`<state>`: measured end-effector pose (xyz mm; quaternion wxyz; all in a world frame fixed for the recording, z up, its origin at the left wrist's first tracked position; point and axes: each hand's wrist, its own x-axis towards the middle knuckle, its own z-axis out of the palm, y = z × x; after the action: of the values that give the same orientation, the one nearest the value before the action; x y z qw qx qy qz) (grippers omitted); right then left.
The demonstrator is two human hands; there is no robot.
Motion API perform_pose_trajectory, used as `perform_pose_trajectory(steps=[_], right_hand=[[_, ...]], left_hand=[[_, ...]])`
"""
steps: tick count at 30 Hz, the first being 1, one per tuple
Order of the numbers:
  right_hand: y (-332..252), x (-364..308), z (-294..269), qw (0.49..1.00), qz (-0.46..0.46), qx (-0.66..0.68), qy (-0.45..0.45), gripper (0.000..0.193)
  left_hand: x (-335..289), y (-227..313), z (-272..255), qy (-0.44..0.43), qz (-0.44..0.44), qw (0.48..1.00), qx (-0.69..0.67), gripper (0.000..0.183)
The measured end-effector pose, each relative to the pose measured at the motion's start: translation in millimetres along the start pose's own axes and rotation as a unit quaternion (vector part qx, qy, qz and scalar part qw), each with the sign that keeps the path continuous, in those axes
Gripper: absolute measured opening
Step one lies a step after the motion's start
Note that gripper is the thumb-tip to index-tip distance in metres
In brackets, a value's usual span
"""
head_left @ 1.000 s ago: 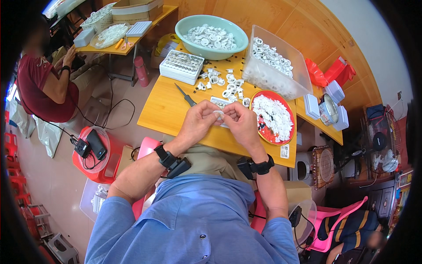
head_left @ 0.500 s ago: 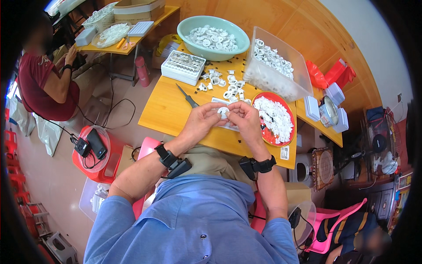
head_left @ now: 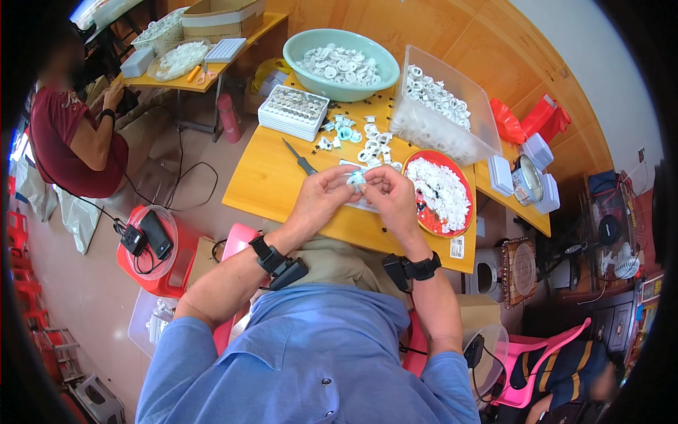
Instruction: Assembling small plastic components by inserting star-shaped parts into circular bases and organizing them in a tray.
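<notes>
A small white round plastic part point(head_left: 356, 179) is pinched between my left hand point(head_left: 326, 193) and my right hand point(head_left: 390, 192), above the front of the wooden table point(head_left: 272, 177). Fingers and thumbs of both hands are closed on it and cover some of it. Just behind my hands, a white tray point(head_left: 351, 163) lies partly hidden. Left of them is a pointed tool with a dark handle point(head_left: 305, 164). Loose white plastic parts point(head_left: 374, 145) are scattered beyond my hands. On the right sits a red round tray point(head_left: 472, 212) of small white pieces.
Along the back stand a pale green basin point(head_left: 293, 53) and a clear plastic bin point(head_left: 441, 138), both full of white parts. Stacked white trays point(head_left: 289, 116) hold round metallic pieces. A person in a dark red shirt point(head_left: 78, 141) works at another table on the left.
The part between my fingers has turned, so its flat round face shows less. Both hands stay in nearly the same place.
</notes>
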<state>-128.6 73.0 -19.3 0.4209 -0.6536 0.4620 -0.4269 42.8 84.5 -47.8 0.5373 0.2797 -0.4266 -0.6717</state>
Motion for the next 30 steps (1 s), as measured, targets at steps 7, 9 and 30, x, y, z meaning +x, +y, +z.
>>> perform_pose_trajectory(steps=[7,9,30], right_hand=[[-6.2,-0.6,-2.3,0.999,0.022,0.044,0.015,0.014],[-4.8,-1.9,1.4,0.999,-0.012,-0.006,0.048,0.014],[-13.5,-7.3,18.3,0.946,-0.216,-0.229,0.079,0.023]], left_hand=[[0.8,0.2,-5.5,-0.009,-0.045,0.992,-0.119,0.032],[1.3,-0.5,-6.9,-0.008,-0.063,0.988,-0.140,0.032],[1.9,-10.8,-12.4,-0.010,-0.042,0.986,-0.163,0.031]])
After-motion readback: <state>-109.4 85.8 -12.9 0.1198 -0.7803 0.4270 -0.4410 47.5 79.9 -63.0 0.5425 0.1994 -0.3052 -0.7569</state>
